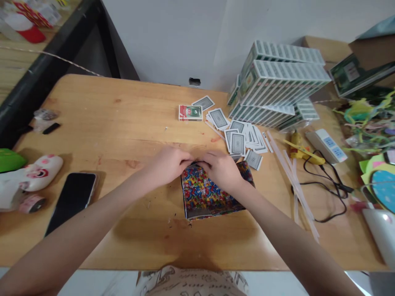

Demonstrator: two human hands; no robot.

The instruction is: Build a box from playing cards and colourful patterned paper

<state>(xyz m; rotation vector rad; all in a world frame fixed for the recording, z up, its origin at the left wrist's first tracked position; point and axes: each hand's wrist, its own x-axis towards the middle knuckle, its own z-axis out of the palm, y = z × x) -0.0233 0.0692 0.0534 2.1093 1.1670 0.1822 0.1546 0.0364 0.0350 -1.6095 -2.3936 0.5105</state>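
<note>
A flat, brightly patterned piece (197, 189) with dark edges, like a shallow tray or folded panel, lies on the wooden table in front of me. My left hand (169, 164) pinches the far left part of its back edge. Close beside it, my right hand (222, 169) has thumb and fingers closed on the same edge and covers part of the pattern. What exactly lies between the fingertips is hidden. Just beyond my right hand are loose grey-backed playing cards (238, 144), spread in overlapping groups.
A card box (190, 112) sits behind the hands. Stacked card packs (280, 82) rise at the back right. Glue sticks (293, 185), a yellow glue gun (298, 149), a power strip (327, 146) and a black cable (331, 181) lie right. A phone (73, 197) and white plush toy (40, 172) are left.
</note>
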